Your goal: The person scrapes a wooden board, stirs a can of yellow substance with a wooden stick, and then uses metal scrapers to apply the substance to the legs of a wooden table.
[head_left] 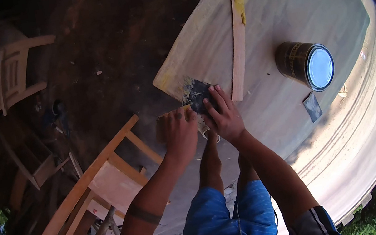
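Note:
My right hand [225,116] grips a dark flat sheet [195,93] smeared with yellowish paste, its fingers over the top and its thumb at the lower edge. Beside it, my left hand [180,127] is closed on a flat brownish piece [164,123] with a yellow-smeared edge, partly hidden under the fingers. The two hands are close together at the near corner of a pale tabletop [267,101]. A long wooden stick [238,57] lies just past my right hand, its far end coated in yellow paste.
On the tabletop stand a dark can [291,62] with a shiny lid and, nearer, a small grey scrap [312,107]. Wooden chair frames [120,168] are at the left, with another chair [14,77] farther back. A wooden box-like piece [24,150] lies between them on the dark floor.

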The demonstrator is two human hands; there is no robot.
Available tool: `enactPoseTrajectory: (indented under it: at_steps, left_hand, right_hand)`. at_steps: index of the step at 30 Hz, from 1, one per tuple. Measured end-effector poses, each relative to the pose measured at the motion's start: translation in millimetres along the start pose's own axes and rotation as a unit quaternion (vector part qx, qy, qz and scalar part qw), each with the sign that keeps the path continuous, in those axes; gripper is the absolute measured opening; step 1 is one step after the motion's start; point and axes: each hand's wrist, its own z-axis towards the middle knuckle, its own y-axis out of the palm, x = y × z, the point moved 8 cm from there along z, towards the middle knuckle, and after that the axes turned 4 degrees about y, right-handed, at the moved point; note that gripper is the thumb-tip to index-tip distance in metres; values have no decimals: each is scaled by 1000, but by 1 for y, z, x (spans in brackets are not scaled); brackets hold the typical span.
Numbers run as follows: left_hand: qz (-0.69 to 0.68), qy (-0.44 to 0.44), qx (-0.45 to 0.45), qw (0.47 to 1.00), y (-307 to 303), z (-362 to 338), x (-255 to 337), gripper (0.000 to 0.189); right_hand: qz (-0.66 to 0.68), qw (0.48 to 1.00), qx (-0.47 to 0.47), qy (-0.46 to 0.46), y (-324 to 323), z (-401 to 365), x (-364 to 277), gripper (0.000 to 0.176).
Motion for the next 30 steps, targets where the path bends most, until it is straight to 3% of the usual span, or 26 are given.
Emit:
enactPoseTrajectory:
  at_steps: [3,6,9,15,18,24,27,30]
  left_hand:
    - [0,-26,-23,999,-21,39,8,35]
    - [4,-17,-20,1000,-17,39,7,36]
    - [-24,-58,-79,995,-9,19,2,36]
    - [-7,-45,-43,998,-19,47,9,34]
    - [-7,-70,-89,993,-14,28,7,33]
    - [-7,-59,-31,998,-23,55,13,32]
    - [-1,-78,-72,994,-9,33,8,34]
    - [-22,-75,-32,996,-26,73,14,33]
  right_hand:
    - [-10,1000,11,-7,0,-1,1,39]
    - [-15,1000,9,-4,-3,-1,2,39]
    - [-9,1000,6,9,-2,1,3,38]
    - [-23,1000,8,5,0,-3,4,38]
    - [-15,1000,8,8,0,0,5,37]
    - [-22,1000,-1,1,3,-4,7,38]
    - [-11,1000,-1,11,2,-3,7,38]
    - [-10,1000,-13,4,-1,-3,7,38]
